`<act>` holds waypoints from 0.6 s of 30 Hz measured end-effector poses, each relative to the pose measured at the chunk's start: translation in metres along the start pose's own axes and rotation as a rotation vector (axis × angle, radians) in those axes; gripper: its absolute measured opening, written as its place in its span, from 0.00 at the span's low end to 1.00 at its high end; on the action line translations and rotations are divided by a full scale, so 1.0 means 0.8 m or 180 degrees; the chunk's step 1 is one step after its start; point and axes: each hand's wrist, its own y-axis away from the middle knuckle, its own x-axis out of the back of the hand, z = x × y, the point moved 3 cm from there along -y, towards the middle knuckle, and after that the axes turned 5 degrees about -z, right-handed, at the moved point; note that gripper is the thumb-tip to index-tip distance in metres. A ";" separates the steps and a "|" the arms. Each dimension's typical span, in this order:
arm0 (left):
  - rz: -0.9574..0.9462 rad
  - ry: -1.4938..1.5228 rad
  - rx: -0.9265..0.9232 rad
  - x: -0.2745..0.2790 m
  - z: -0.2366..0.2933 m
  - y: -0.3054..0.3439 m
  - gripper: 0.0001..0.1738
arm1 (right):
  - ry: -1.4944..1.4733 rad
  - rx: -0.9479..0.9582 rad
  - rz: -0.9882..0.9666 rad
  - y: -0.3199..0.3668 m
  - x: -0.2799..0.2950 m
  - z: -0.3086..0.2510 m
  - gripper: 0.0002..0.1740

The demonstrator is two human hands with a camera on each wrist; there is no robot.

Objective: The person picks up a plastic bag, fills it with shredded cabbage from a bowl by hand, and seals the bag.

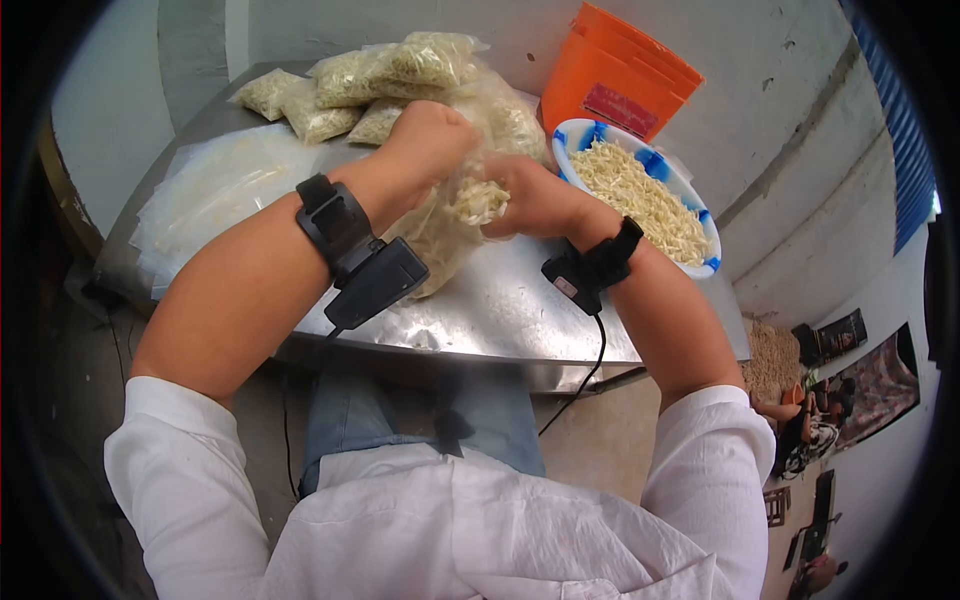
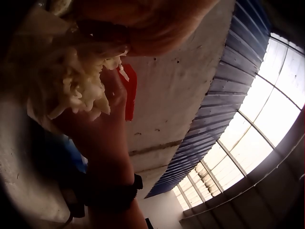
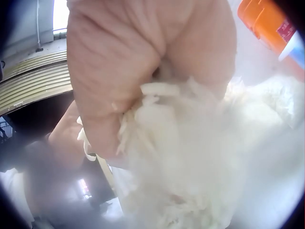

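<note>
In the head view my left hand (image 1: 430, 140) grips the upper part of a clear plastic bag (image 1: 435, 245), which hangs over the metal table (image 1: 520, 310). My right hand (image 1: 535, 195) is close beside it on the right, fingers curled round a clump of pale shredded vegetable (image 1: 478, 202) at the bag's mouth. The left wrist view has the shreds (image 2: 81, 90) bunched between both hands, below my left palm (image 2: 157, 24). Up close in the right wrist view, my right hand (image 3: 147, 52) clasps the pale strips (image 3: 162, 119); the fingertips are hidden.
A blue-and-white basin (image 1: 712, 235) heaped with the same shreds stands right of my hands, an orange bucket (image 1: 620, 70) behind it. Filled bags (image 1: 400, 70) are piled at the back. Flat empty bags (image 1: 210, 190) lie on the left. Cables hang from both wrist cameras.
</note>
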 end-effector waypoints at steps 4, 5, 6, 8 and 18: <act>-0.0047 -0.0175 -0.0006 -0.004 0.005 -0.004 0.05 | -0.0020 -0.0546 -0.0360 -0.005 0.006 0.001 0.23; -0.0063 -0.0289 0.0030 -0.004 0.007 -0.006 0.05 | 0.0119 -0.0635 -0.0444 -0.007 0.010 -0.002 0.22; -0.0067 -0.0291 0.0031 -0.002 0.012 -0.010 0.05 | 0.0116 -0.0636 -0.0441 -0.010 0.018 -0.009 0.22; -0.0111 -0.0186 0.0101 0.001 0.022 -0.015 0.05 | 0.0642 -0.0852 -0.0932 -0.014 0.035 -0.029 0.29; -0.0191 -0.0258 0.0540 -0.003 -0.004 -0.004 0.05 | 0.1280 -0.1528 -0.2257 -0.031 0.027 -0.013 0.37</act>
